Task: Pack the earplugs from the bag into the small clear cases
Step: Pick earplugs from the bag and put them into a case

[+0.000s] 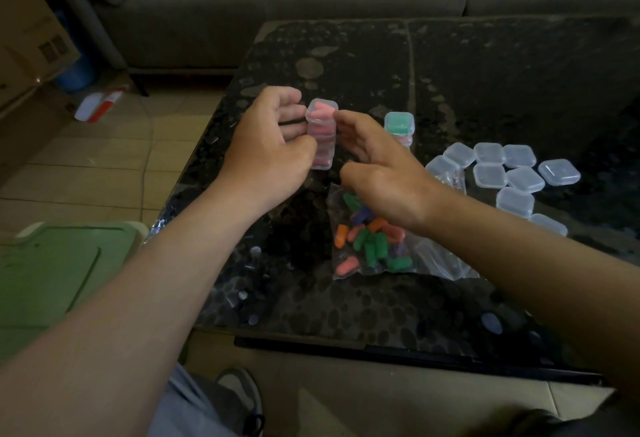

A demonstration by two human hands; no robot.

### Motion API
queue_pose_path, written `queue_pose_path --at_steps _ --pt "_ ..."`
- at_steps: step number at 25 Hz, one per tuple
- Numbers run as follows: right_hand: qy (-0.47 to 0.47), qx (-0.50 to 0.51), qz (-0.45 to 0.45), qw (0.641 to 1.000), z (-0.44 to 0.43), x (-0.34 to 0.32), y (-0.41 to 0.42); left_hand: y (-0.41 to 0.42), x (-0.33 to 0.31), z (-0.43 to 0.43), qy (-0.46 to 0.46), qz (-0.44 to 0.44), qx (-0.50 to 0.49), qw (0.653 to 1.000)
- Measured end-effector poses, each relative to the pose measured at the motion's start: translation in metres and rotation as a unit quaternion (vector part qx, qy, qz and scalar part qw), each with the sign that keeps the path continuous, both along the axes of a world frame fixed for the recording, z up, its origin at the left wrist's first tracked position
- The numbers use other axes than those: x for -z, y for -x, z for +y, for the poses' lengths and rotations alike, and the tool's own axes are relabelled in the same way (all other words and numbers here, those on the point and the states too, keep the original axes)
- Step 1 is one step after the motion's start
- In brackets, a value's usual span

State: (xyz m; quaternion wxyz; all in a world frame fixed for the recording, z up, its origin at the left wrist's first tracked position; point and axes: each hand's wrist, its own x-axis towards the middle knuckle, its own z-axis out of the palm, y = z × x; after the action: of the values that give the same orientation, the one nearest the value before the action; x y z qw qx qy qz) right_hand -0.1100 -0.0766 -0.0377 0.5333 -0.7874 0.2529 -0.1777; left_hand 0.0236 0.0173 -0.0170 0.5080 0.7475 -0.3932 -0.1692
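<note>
A stack of filled clear cases (322, 131) with pink earplugs stands on the dark table (485, 83). My left hand (266, 152) grips the stack from the left, fingers and thumb curled round it. My right hand (377, 166) touches the stack's right side with nearly straight fingers. A second, shorter stack (399, 123) topped by a case of green earplugs stands just right of my right hand. The clear bag (374, 246) of green, orange, pink and purple earplugs lies in front of the stacks, partly under my right wrist.
Several empty closed clear cases (512, 176) lie in a cluster at the right of the table. A grey sofa (277, 3) runs behind the table. On the floor at left are a green lid (62, 263) and cardboard boxes (31, 45).
</note>
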Motion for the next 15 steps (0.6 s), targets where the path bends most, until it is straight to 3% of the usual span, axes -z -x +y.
queue_pose_path --at_steps 15 --pt "-0.022 -0.012 0.0 1.0 -0.0016 -0.0032 -0.0001 0.0012 -0.0005 -0.0004 -0.001 0.006 -0.01 1.0"
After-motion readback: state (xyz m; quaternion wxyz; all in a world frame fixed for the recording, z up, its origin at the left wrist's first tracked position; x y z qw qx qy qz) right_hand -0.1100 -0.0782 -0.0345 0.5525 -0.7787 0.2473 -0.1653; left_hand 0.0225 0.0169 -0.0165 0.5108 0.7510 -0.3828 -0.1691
